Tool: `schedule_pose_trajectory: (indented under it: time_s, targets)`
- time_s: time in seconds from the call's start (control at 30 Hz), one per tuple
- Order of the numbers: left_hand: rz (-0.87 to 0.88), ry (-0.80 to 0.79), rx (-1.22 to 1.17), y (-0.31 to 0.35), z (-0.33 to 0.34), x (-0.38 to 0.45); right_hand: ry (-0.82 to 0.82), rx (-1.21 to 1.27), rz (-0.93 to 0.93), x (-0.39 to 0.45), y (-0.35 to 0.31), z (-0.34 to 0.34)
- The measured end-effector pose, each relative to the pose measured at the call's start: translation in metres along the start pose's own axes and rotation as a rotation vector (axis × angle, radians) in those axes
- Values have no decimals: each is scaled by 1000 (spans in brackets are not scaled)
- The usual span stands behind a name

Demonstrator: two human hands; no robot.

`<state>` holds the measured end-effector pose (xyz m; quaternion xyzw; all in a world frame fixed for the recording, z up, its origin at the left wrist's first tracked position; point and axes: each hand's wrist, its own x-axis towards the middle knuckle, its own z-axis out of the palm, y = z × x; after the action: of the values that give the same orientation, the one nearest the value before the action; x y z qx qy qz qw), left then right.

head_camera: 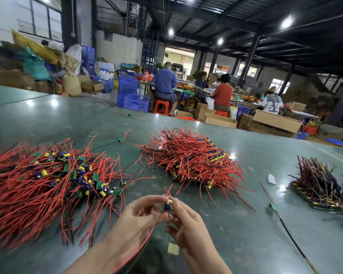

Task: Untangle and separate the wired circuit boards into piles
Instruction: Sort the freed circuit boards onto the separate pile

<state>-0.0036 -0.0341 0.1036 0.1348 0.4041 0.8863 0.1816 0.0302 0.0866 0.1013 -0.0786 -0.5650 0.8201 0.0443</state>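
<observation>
Both hands up in front of me: left hand (136, 216) and right hand (183, 221) pinch one small circuit board (168, 205) between the fingertips, above the green table (236, 224). Its red wire (147, 241) trails down between my wrists. Loose tangled pile (48, 182) sits left, stacked red-wire pile (194, 157) center, dark-wire pile (321, 184) far right.

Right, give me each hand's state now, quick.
Left hand: pinching the small circuit board between its fingertips.
Right hand: pinching the same circuit board from the other side.
</observation>
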Motion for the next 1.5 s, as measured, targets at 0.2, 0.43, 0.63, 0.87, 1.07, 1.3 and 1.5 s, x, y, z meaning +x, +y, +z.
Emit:
schedule_pose_trajectory:
  time_s: [0.2, 0.43, 0.63, 0.87, 1.07, 1.3, 1.5]
  targets:
    - [-154, -81, -13, -2, -6, 0, -2, 28, -62, -2, -8, -7]
    - [-211, 11, 125, -10, -3, -1, 188, -467, -330, -2, -7, -5]
    - [37, 78, 685, -7, -6, -3, 285, -567, -399, -5, -3, -4]
    - [487, 33, 1220, -17, -9, -10, 279, -683, -425, -4, 4, 0]
    - [617, 69, 1329, -19, -8, -11, 304, -544, -371, -7, 2, 4]
    - [773, 30, 1604, -8, -7, -10, 196, -369, -127, -11, -11, 3]
    - [763, 22, 1682, -7, -7, -10, 198, -256, 11, -9, -9, -1]
